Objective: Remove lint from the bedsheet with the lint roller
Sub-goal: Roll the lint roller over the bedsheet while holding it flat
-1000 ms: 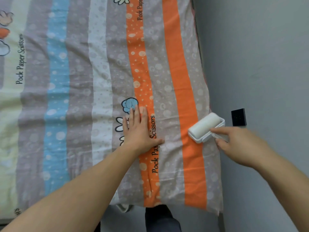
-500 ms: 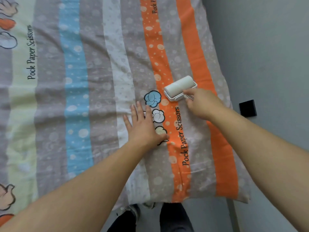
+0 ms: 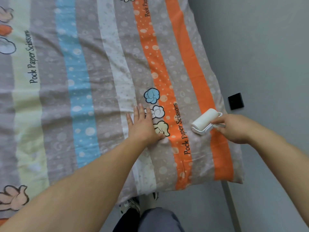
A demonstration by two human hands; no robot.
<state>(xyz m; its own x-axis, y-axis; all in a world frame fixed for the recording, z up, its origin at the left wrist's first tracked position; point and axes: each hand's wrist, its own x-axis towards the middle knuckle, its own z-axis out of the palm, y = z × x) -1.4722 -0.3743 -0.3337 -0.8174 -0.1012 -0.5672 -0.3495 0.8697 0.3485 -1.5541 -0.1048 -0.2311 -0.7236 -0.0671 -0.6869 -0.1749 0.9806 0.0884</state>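
The left hand (image 3: 143, 126) lies flat and spread on the striped sheet (image 3: 83, 97), beside the cartoon fists. The right hand (image 3: 234, 129) holds the white roller (image 3: 204, 121) by its handle, on the orange stripe near the sheet's right edge.

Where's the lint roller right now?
In the head view, the lint roller is on the bedsheet near its right edge, over the solid orange stripe, held by the right hand, right of the flat left hand.
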